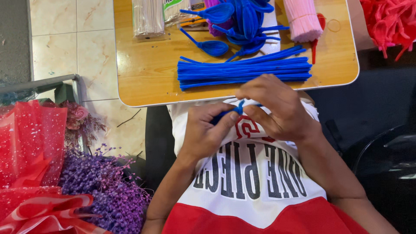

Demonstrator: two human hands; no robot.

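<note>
The left hand (207, 130) and the right hand (277, 108) meet close to the person's body, over a white and red shirt (251, 182), and both are pinching one blue pipe cleaner (236, 107). The left thumb and fingers press together on its lower end, while the right fingers curl over its upper part, so most of it is hidden. Just beyond the hands is the edge of the wooden counter (147, 73), and there lies a bundle of straight blue pipe cleaners (245, 69), near the right knuckles. Farther from the hands are blue looped shapes (238, 21) made of the same material, a pink bundle (303, 19) to their right, and a pack of pale sticks (148, 16) to their left. Well apart to the left of the left hand, on the floor, are purple dried flowers (104, 190) and red wrapping mesh (28, 143).
</note>
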